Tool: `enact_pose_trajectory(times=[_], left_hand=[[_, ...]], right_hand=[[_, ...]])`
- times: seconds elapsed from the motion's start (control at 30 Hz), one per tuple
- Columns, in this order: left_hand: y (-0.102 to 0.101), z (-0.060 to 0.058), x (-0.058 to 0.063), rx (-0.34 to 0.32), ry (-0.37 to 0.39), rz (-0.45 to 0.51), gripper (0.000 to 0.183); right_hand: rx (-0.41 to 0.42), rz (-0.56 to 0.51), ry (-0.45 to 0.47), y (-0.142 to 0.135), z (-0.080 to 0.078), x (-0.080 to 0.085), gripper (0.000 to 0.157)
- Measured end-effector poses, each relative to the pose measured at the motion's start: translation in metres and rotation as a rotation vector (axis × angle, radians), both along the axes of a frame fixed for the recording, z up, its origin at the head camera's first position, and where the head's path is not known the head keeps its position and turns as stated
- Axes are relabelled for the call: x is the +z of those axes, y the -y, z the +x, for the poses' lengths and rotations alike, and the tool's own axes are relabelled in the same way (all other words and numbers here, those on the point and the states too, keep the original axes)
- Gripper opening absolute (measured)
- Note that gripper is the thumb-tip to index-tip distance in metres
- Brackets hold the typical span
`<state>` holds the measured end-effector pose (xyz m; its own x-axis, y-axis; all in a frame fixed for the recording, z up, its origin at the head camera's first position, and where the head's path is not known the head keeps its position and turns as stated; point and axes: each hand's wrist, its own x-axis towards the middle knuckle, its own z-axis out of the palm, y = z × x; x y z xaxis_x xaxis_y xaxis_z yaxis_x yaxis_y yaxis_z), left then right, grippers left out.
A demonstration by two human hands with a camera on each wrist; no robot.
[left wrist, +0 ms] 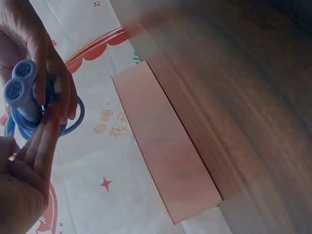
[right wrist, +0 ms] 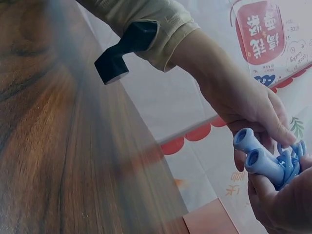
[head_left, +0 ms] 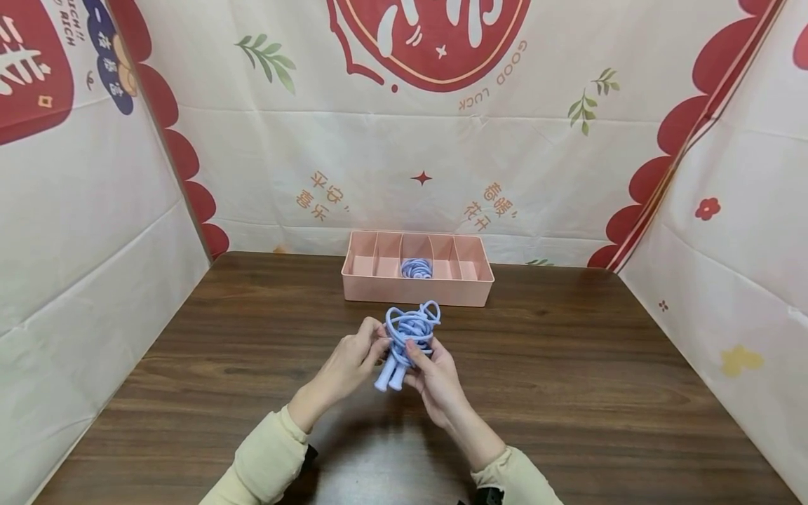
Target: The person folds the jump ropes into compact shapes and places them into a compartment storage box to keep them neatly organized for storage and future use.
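A light blue jump rope is bundled above the table, its cord wound in loops around two handles. The handles poke out side by side toward the person. My right hand grips the bundle from the right, thumb across the cord. From the left, my left hand pinches cord at the bundle's edge between thumb and fingers. In the left wrist view the hollow handle ends face the camera. The right wrist view shows the handles between both hands, with part of the cord hidden behind fingers.
Behind the hands a pink divided box stands near the table's back edge. Its middle compartment holds another coiled blue cord. Printed white cloth hangs around the brown wooden table at the back and sides.
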<state>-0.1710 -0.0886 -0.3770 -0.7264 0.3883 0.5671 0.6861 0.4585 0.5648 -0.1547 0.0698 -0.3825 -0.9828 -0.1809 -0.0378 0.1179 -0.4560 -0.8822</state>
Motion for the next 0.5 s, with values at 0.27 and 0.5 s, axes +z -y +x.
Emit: enact_pose_trajectory(times=[0.27,0.5], left_hand=[[0.0039,0.0016,0.0003,-0.219,0.403,0.273,0.013],[-0.0037,0.0002,-0.0038,-0.16,0.544,0.445,0.019]], right_hand=[[-0.012,0.012,-0.001,-0.0015,0.0,-0.0022,0.036],[-0.035,0.045,-0.008,-0.0036,-0.0032,-0.0026,0.041]])
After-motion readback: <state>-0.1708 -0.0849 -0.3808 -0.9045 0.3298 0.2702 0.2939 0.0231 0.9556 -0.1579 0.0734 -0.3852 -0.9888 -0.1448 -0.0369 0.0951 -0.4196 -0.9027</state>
